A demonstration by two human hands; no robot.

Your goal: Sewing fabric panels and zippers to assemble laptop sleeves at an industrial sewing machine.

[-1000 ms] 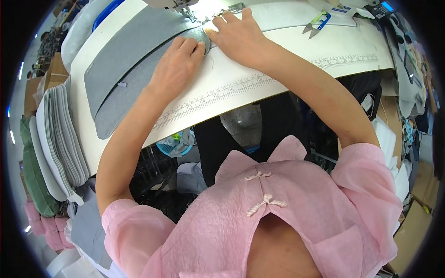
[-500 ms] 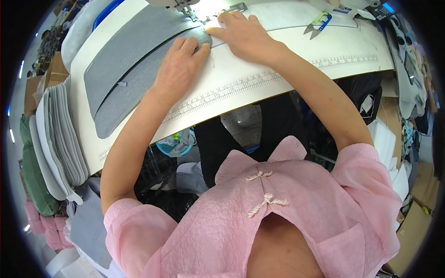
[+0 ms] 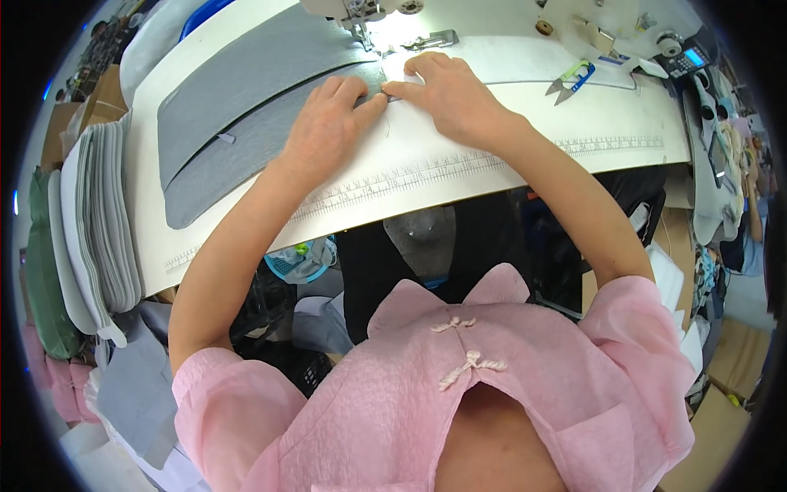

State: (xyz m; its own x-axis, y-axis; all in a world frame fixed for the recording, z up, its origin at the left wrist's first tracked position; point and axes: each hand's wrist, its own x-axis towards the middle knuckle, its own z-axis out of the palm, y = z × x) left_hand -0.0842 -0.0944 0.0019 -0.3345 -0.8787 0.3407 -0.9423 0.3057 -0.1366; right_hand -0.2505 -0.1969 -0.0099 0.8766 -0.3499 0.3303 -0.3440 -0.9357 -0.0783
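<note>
A grey fabric panel [image 3: 246, 94] with a long dark slit and a small grey tab [image 3: 226, 138] lies on the white table, its right end close to the sewing machine's presser foot [image 3: 366, 41]. My left hand [image 3: 328, 131] rests over the panel's right end, fingers bent and closed on its edge. From the right, my right hand [image 3: 459, 102] meets it, thumb at the same edge beside my left thumb and other fingers curled. The fingertips partly hide that edge. A loose thread hangs just below my left thumb.
A printed ruler scale [image 3: 443, 170] runs along the table's near edge. Thread snips [image 3: 571, 82] lie to the right, near a small bobbin [image 3: 543, 28] and a control panel [image 3: 687, 60]. Stacked grey pieces [image 3: 102, 221] stand at the left. Below is a blue basket [image 3: 303, 262].
The whole view has shifted, showing more of the table's far side. My right fingers have curled in from a flatter spread, and my right thumb now meets my left at the panel's edge.
</note>
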